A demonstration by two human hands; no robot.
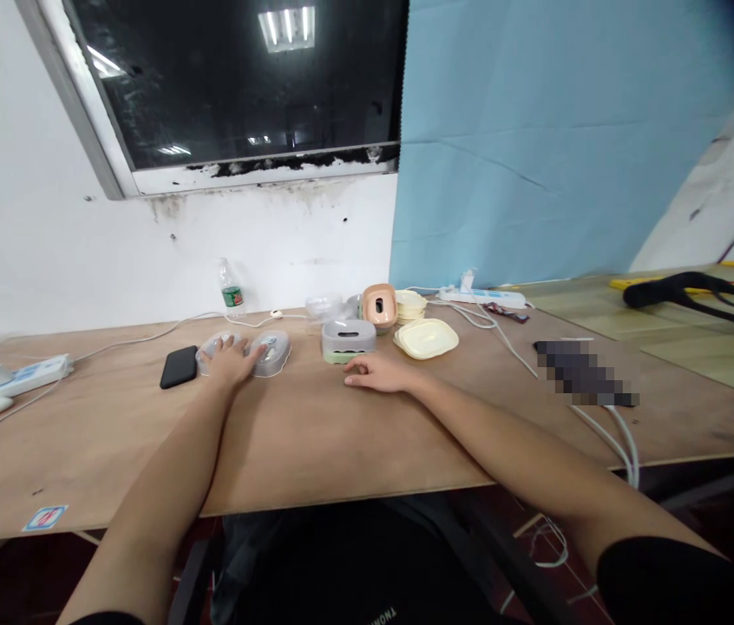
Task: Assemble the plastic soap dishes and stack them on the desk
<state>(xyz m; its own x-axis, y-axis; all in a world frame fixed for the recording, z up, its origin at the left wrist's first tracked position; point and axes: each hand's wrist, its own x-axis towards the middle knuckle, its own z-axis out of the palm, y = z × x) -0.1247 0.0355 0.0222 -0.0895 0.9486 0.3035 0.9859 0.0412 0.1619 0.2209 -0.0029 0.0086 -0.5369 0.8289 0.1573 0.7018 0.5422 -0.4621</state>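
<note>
My left hand lies flat with spread fingers on two clear plastic lids or boxes at the back of the wooden table. My right hand rests on the table with fingers stretched out, holding nothing. It lies just in front of a grey box on a green base. A black phone lies left of my left hand. Behind the grey box stand an orange-pink box and a stack of cream lids.
A small water bottle stands by the wall. White power strips lie at far left and back right, with cables trailing over the table's right edge. A dark window and blue sheet are behind. A black bag sits under the table.
</note>
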